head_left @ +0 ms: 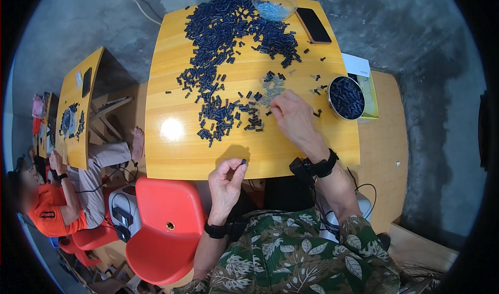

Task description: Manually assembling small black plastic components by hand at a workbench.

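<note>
Between the thumb and forefinger of my left hand (225, 182) is a small black cylindrical piece (244, 161), held at the table's near edge. My right hand (292, 116) reaches over the table with its fingertips pinched together beside a small heap of tiny clear-grey bits (271, 88). Whatever those fingertips hold, if anything, is hidden. Loose black cylindrical pieces (221, 26) form a large pile at the far left and trail toward me. Right of my right hand, a round metal container (330, 103) is full of similar black pieces.
The yellow wooden table (171, 96) also bears a clear bowl (255, 4) of light-blue bits and a dark phone (313, 25). An open box (371, 99) stands beside its right edge. A red chair (169, 205) is at my left; beyond, another person (57, 211) sits at a second table (78, 148).
</note>
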{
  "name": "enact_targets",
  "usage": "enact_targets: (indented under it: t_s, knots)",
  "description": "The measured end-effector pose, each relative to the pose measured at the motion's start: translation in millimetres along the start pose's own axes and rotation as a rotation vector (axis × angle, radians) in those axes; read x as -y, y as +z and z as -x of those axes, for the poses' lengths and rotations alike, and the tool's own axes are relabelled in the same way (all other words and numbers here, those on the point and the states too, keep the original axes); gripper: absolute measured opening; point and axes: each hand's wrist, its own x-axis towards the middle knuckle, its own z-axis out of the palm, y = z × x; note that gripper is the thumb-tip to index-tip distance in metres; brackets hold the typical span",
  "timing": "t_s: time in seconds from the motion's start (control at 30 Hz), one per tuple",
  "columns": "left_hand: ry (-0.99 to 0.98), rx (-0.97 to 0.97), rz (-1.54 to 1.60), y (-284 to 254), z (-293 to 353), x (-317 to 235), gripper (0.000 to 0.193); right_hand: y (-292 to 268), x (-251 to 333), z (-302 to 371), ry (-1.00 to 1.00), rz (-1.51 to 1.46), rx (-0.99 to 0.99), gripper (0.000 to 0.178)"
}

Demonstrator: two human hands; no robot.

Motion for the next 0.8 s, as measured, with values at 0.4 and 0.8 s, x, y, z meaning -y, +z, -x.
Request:
enact_targets:
  t_s: [0.4,0.8]
  knots:
    - [0.018,0.001,-0.024,-1,-1,5,0.01,3,3,-3,-0.005,0.043,0.049,0.004]
    - [0.023,-0.012,-0.028,-4,4,-8,0.01,4,4,1,-0.062,0.084,0.052,0.009]
